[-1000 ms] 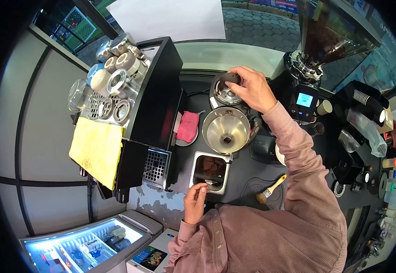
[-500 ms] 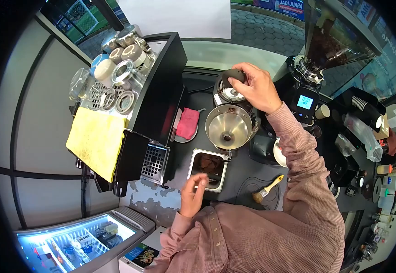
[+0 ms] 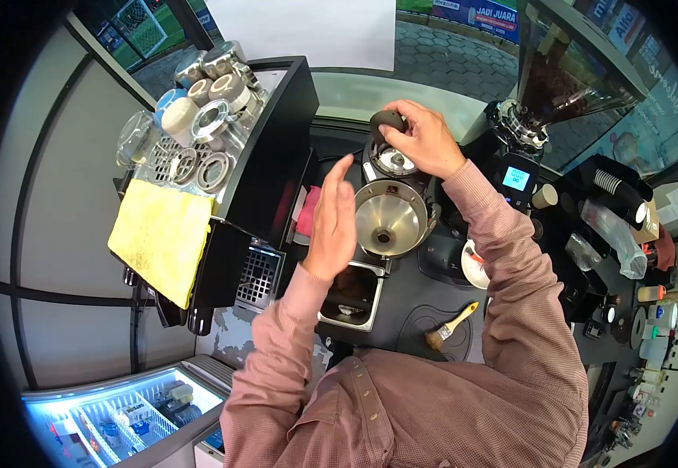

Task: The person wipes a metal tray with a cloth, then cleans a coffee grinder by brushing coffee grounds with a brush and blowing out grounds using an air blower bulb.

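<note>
My right hand (image 3: 426, 142) grips a dark round piece (image 3: 386, 125) between thumb and fingers; its exact kind is unclear. It is held tilted just above the open top of a coffee grinder (image 3: 395, 161), where a metal burr shows. In front of the grinder stands a steel funnel-shaped bowl (image 3: 389, 214) with a hole in its bottom. My left hand (image 3: 332, 230) is raised with its fingers stretched out, holding nothing, left of the bowl. Below it a steel knock box (image 3: 366, 320) with a dark bar across holds dark coffee grounds, partly hidden by the hand and forearm.
An espresso machine (image 3: 276, 140) with cups on top and a yellow cloth (image 3: 163, 238) stands left. A pink cloth (image 3: 306, 214) lies beside it. A brush (image 3: 452, 326) rests on the counter's mat. A second grinder (image 3: 518, 168) with a bean hopper stands right.
My left hand has risen from over the knock box to beside the steel bowl, its fingers straightening. My right hand has shifted slightly left with the dark round piece, exposing more of the grinder's burr.
</note>
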`<act>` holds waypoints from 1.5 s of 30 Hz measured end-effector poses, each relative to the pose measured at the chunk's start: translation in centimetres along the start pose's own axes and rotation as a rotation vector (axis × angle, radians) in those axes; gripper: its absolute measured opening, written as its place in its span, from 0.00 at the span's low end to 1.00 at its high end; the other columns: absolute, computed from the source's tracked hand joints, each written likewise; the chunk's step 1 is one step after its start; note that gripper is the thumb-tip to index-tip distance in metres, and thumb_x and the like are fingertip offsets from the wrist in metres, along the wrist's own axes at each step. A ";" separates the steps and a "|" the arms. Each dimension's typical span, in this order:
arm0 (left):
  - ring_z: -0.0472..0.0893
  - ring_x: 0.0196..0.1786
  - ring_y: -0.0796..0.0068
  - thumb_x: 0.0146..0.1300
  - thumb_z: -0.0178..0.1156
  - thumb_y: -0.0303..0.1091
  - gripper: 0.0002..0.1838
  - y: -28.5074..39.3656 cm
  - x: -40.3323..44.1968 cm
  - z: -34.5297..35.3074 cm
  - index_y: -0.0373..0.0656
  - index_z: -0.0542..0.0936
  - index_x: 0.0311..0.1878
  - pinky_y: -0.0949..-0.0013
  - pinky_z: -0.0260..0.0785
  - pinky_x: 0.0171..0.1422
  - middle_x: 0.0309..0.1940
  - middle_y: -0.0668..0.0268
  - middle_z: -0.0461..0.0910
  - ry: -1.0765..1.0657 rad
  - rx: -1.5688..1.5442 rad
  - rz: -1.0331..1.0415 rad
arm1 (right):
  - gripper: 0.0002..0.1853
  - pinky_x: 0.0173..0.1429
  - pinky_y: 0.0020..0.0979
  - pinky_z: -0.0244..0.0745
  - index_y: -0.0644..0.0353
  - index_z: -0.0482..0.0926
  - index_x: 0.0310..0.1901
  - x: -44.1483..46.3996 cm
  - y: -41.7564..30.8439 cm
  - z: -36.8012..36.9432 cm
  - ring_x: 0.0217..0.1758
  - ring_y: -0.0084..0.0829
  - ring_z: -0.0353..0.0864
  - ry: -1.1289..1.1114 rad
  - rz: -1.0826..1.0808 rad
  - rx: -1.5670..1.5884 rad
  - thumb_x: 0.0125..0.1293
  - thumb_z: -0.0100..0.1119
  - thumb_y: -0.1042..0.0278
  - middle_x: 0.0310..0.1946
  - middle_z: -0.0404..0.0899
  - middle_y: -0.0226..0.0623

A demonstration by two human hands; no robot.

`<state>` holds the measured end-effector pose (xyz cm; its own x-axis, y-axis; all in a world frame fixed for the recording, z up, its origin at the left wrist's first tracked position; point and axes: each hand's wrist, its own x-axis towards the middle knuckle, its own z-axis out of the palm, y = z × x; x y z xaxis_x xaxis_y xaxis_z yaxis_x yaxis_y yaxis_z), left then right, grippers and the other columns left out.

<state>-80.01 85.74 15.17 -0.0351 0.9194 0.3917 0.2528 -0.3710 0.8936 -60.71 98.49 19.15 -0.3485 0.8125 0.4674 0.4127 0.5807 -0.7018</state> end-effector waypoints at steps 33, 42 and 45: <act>0.83 0.65 0.50 0.76 0.13 0.74 0.57 -3.8 13.5 6.0 0.33 0.83 0.61 0.58 0.67 0.75 0.55 0.48 0.87 -0.429 0.081 -0.061 | 0.17 0.37 0.27 0.76 0.63 0.81 0.54 -3.7 2.0 -5.2 0.32 0.22 0.81 0.142 0.159 -0.093 0.67 0.71 0.65 0.40 0.86 0.37; 0.80 0.65 0.40 0.78 0.14 0.72 0.55 -3.1 13.1 5.7 0.35 0.83 0.63 0.53 0.66 0.75 0.57 0.42 0.85 -0.393 0.221 -0.015 | 0.16 0.36 0.33 0.72 0.65 0.80 0.53 -2.7 2.5 -3.3 0.30 0.33 0.76 0.029 -0.078 -0.093 0.65 0.68 0.72 0.37 0.79 0.41; 0.80 0.65 0.39 0.78 0.14 0.72 0.55 -3.4 13.2 5.7 0.35 0.83 0.63 0.52 0.66 0.75 0.56 0.41 0.85 -0.383 0.210 -0.022 | 0.16 0.36 0.34 0.73 0.66 0.79 0.52 -2.4 2.4 -3.4 0.30 0.35 0.77 0.014 -0.132 -0.116 0.64 0.68 0.73 0.36 0.80 0.43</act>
<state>-75.78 99.92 16.01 0.3084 0.9236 0.2277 0.4488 -0.3523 0.8213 -56.04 98.12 18.16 -0.3944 0.7289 0.5596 0.4590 0.6839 -0.5671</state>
